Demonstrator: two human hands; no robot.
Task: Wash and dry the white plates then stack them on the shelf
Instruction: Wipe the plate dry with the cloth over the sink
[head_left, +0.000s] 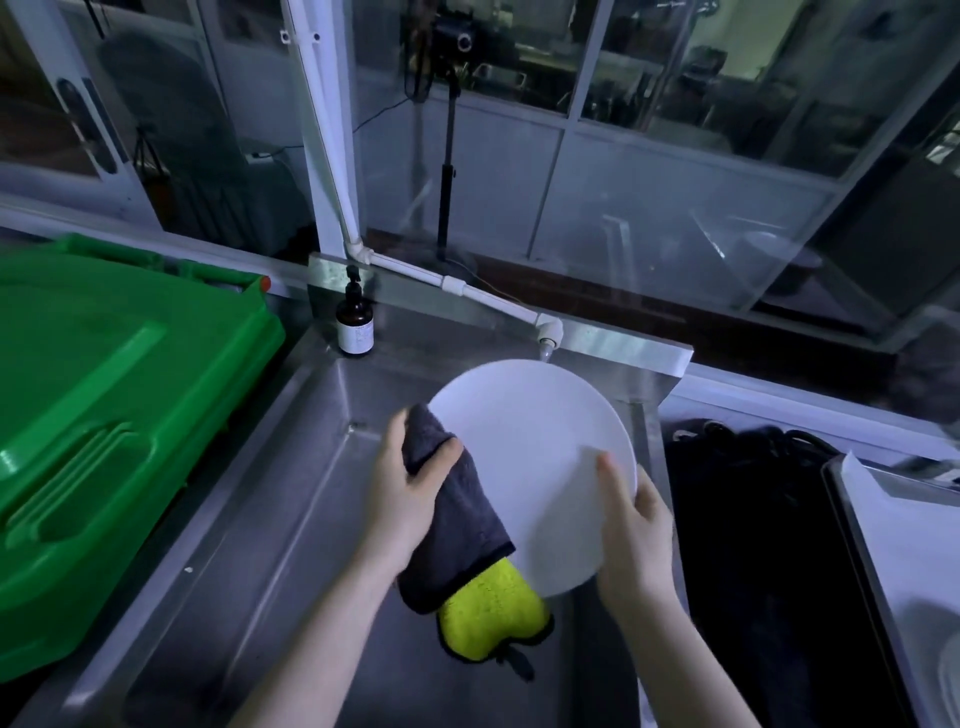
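A round white plate is held tilted over the steel sink, just below the faucet outlet. My right hand grips its lower right rim, thumb on the face. My left hand holds a grey cloth with a yellow-green side against the plate's left edge, thumb pinching the cloth. The cloth's lower end hangs down into the sink. No water is seen running.
A green plastic bin lid fills the left. A brown pump bottle stands at the sink's back left corner. Black material lies right of the sink, then a metal tray. A white pipe feeds the faucet.
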